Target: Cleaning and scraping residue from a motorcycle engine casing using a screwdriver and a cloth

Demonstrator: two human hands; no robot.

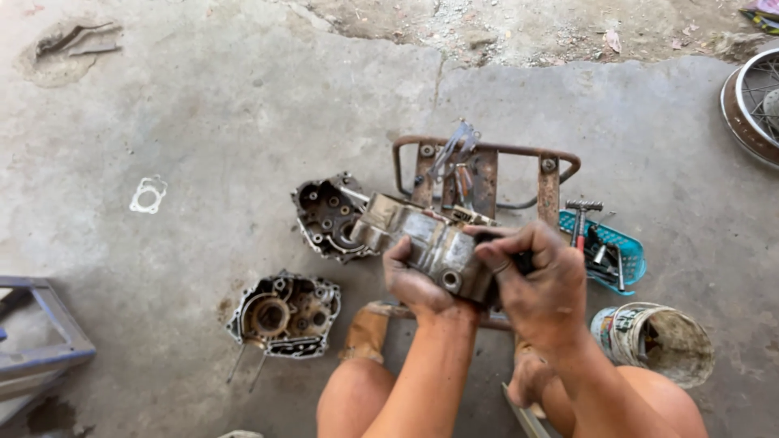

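Both hands hold up a greasy metal engine casing (422, 239) above the concrete floor. My left hand (414, 284) grips it from underneath, near a round hole in its side. My right hand (535, 276) clasps its right end from above, fingers curled over the top. Two other engine case halves lie on the floor: a dark one (326, 215) just behind the held part, and a second one (286, 315) at lower left with studs sticking out.
A rusty metal rack (487, 174) with tools stands behind the hands. A blue basket (608, 247) of tools and a dirty bucket (653, 341) sit at right. A wheel rim (751, 101) is far right, a gasket (148, 195) at left, a blue frame (45, 332) at lower left.
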